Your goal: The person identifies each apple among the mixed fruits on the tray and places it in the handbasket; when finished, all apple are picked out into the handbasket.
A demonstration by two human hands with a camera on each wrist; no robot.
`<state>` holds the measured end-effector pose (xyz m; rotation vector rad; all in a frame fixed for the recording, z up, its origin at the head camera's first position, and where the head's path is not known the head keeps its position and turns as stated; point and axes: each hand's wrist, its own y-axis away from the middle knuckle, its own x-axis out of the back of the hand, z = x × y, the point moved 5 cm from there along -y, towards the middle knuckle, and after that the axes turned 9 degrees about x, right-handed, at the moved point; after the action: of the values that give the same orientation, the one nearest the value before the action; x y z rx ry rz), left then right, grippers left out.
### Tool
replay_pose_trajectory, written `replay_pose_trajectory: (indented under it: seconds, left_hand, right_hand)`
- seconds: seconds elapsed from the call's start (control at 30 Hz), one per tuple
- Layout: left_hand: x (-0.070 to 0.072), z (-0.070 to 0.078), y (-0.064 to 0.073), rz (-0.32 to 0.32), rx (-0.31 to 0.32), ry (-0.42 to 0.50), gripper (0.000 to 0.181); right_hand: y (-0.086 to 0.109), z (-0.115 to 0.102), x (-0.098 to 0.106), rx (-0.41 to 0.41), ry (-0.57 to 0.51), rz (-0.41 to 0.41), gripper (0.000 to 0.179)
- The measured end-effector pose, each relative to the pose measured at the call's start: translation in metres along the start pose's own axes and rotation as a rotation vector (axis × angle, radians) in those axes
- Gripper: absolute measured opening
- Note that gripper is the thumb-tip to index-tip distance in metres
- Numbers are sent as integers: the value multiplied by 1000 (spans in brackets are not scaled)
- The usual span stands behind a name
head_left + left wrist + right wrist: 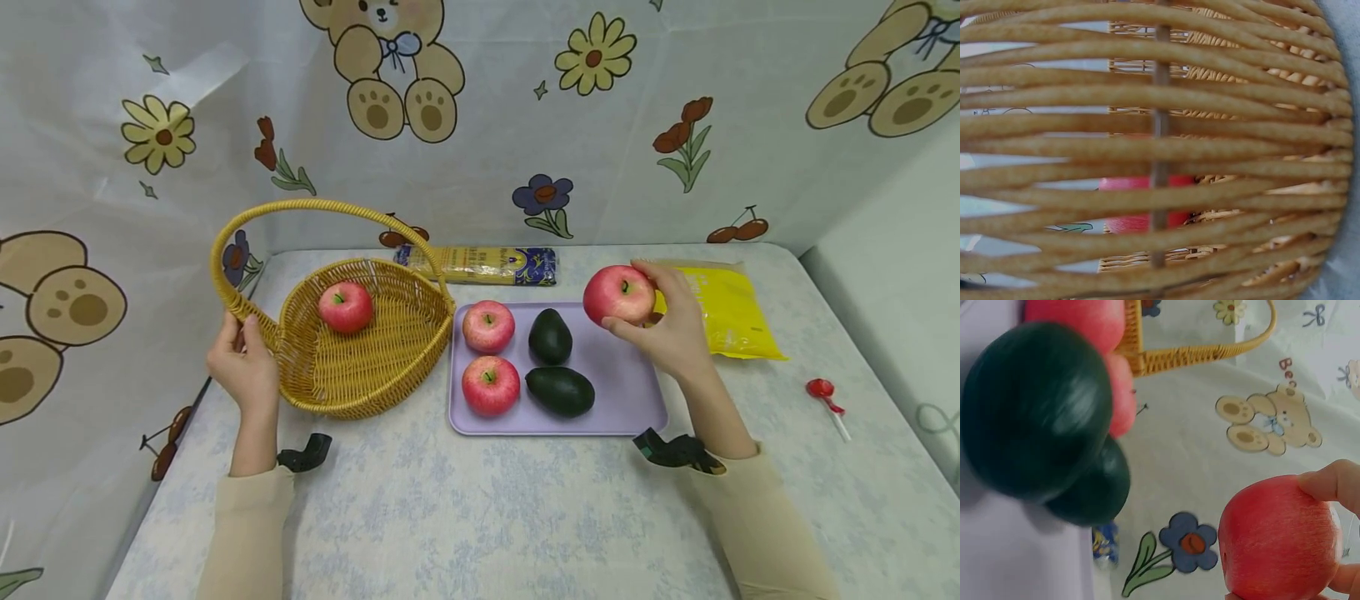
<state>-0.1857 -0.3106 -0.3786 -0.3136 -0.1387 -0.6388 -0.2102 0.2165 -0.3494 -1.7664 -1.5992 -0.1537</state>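
My left hand (243, 358) grips the arched handle of a yellow wicker basket (397, 392) at its left base. Inside the basket lies one red apple (346, 307); the left wrist view catches that apple (1129, 222) through the woven wall (1241, 150). My right hand (675, 321) holds another apple (619, 296) between thumb and fingers, over the right part of a lilac tray (622, 408). In the right wrist view this apple (1279, 537) appears at the lower right. On the tray are two apples (491, 386) and two dark green avocados (560, 392).
Behind the tray lies a long yellow-and-blue packet (480, 266). A bright yellow bag (731, 308) sits right of the tray, partly behind my right hand. Farther right is a red lollipop (822, 390). A patterned curtain (480, 167) hangs along the table's back edge.
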Motion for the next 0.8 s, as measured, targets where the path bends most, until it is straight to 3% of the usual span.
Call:
replay_pose_trajectory:
  seconds: [0.2,0.43,0.67,0.8]
  left_hand:
    - [0,0,1,-1,-1,2,28]
    - [0,0,0,0,-5,3,28]
    - [0,-4,-1,4,19,-5,31]
    - [0,-2,0,-1,18,2,30]
  right_hand:
    - [-5,-34,-14,69,-91,-40,76]
    - [-12,-68,-45,140,-221,-121,74]
    - [-13,-115,-95,234,-333,-225,75]
    - [-12,-141,-127,303,-304,-281,76]
